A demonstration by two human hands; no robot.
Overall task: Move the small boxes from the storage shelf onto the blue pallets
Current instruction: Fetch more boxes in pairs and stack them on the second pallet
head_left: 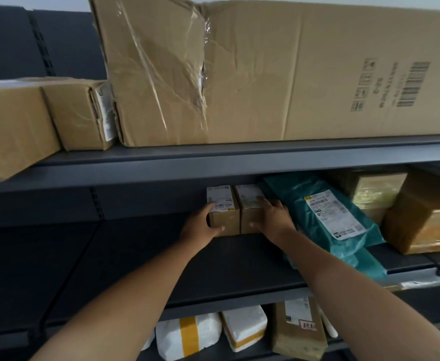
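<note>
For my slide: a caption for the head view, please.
Left hand and right hand grip two small boxes on a shelf.

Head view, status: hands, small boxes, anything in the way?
Left hand grips left small box. Right hand grips right small box. Both on middle shelf. Teal mailer beside right hand.

Large carton [265,74] up top, teal mailer bag [302,222] beneath, white yellow-taped parcels [205,334] lowest

Two small boxes [225,217] stand side by side at the fingers [259,200]. Just right of the fingers lie two teal bags [315,230] and two brown cartons [427,217]. Above the fingers sit three cardboard boxes [265,74]. Below them are two yellow-taped white parcels [187,332] and one brown parcel [299,334].
</note>
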